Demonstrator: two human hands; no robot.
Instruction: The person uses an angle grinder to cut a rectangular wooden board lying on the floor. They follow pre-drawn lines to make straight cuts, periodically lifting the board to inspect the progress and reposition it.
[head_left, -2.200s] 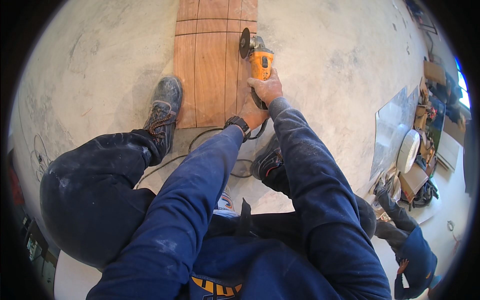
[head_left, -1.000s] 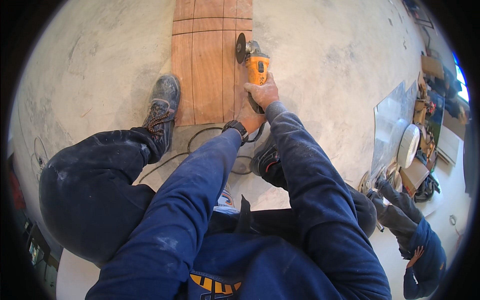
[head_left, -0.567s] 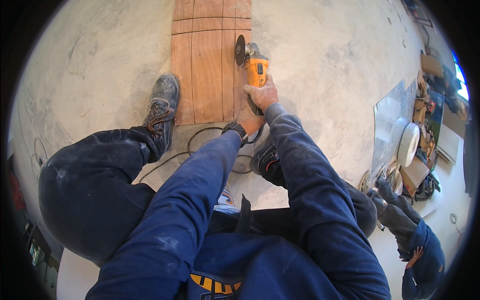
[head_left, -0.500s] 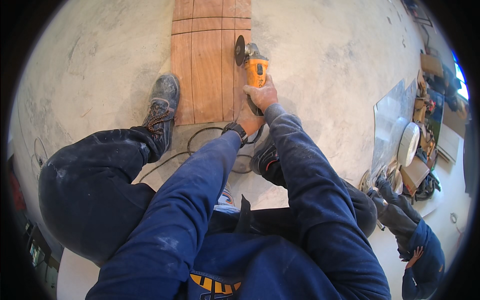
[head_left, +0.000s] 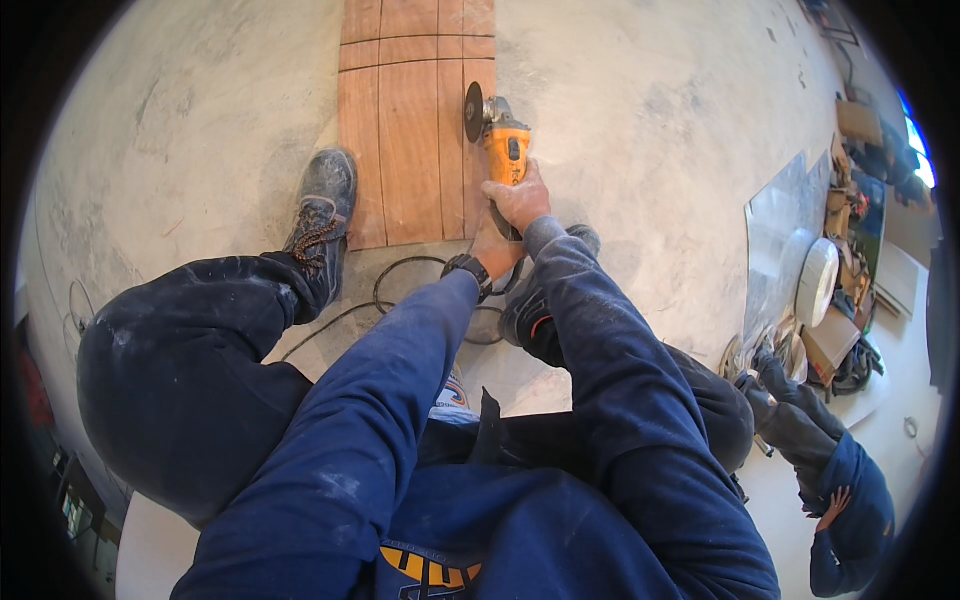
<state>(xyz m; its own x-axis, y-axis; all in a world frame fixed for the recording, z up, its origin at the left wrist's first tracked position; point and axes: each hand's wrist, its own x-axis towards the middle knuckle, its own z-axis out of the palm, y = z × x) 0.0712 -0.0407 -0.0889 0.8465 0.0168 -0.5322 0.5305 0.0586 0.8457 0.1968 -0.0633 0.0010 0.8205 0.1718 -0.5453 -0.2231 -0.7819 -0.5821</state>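
Right hand (head_left: 522,199) wraps its fingers round an orange angle grinder (head_left: 507,152), left hand (head_left: 494,250) round its rear, disc (head_left: 474,112) over a dark-lined board (head_left: 410,150) on the floor (head_left: 630,120), contact unclear; good control calls for a steady disc, cord (head_left: 378,290) kept clear.

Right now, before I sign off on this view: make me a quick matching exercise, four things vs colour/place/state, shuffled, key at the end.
Things
1. Angle grinder
2. Wooden board
3. Wristwatch
4. Left work boot

Descriptions
A. Black, worn just behind the left hand
B. Laced, beside the board's left edge
C. Orange body, gripped by the left hand and the right hand
D. Reddish-brown, crossed by dark lines

Pairs: 1-C, 2-D, 3-A, 4-B
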